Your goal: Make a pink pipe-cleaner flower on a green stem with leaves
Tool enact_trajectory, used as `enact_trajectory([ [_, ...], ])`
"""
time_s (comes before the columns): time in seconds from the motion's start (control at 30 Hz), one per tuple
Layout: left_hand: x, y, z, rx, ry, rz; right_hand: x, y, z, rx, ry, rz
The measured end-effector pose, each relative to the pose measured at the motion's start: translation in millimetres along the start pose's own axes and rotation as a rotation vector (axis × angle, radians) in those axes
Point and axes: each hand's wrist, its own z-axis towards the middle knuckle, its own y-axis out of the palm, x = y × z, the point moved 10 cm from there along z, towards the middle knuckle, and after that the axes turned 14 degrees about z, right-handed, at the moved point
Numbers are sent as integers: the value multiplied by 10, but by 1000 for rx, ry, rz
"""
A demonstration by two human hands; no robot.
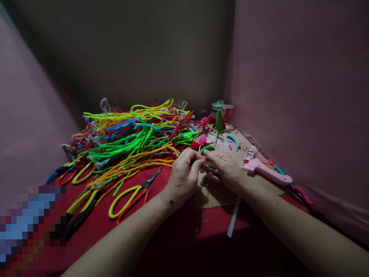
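Observation:
My left hand (184,174) and my right hand (225,169) meet over a brown cardboard sheet (213,194) on the red table. Both are closed in a pinch on a small pipe-cleaner flower: a green curved piece (206,148) and a pink bud (202,139) stick up between the fingertips. A dark metal tool, only partly visible, lies under my right palm. A big heap of coloured pipe cleaners (129,134) lies just left of my left hand.
Yellow-and-red handled scissors (131,196) lie left of my left wrist, more tools (83,204) farther left. A pink glue gun (263,169) rests to the right. Finished pipe-cleaner flowers (217,121) and tape rolls (223,109) stand at the back. A white glue stick (233,217) lies near.

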Motion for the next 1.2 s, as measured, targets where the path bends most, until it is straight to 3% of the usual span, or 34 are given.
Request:
enact_trajectory([
  [0.07,-30,6,-15,-1,-66,-64,-3,2,5,1,-13,-2],
  [0.13,-151,69,-51,-40,-228,-203,-47,-14,5,18,-66,-23],
  [0.27,-295,388,-170,-252,-510,-624,-257,-17,-54,39,-272,-153],
  [0.37,-289,548,-228,-388,-599,-802,-463,76,-171,26,-475,-384],
  [0.47,-251,653,-301,-519,-633,-814,-597,216,-298,-21,-651,-543],
  [0.53,-229,682,-336,-596,-598,-690,-630,262,-339,-43,-708,-576],
  [0.6,-265,613,-291,-587,-506,-423,-659,221,-343,-6,-731,-577],
  [0.7,-295,263,-39,-335,-270,20,-664,54,-289,119,-691,-587],
  [0.77,-279,8,90,-130,-134,236,-595,-6,-217,146,-608,-659],
  [0.8,-305,-51,119,-89,-107,356,-537,-9,-176,133,-557,-712],
  [0.97,-542,183,71,-303,-100,677,-243,42,-52,10,-385,-921],
  [1.1,-566,240,50,-301,-98,709,-208,91,-52,-34,-403,-1004],
  [1.2,-554,187,74,-280,-98,686,-243,57,-52,-8,-388,-937],
])
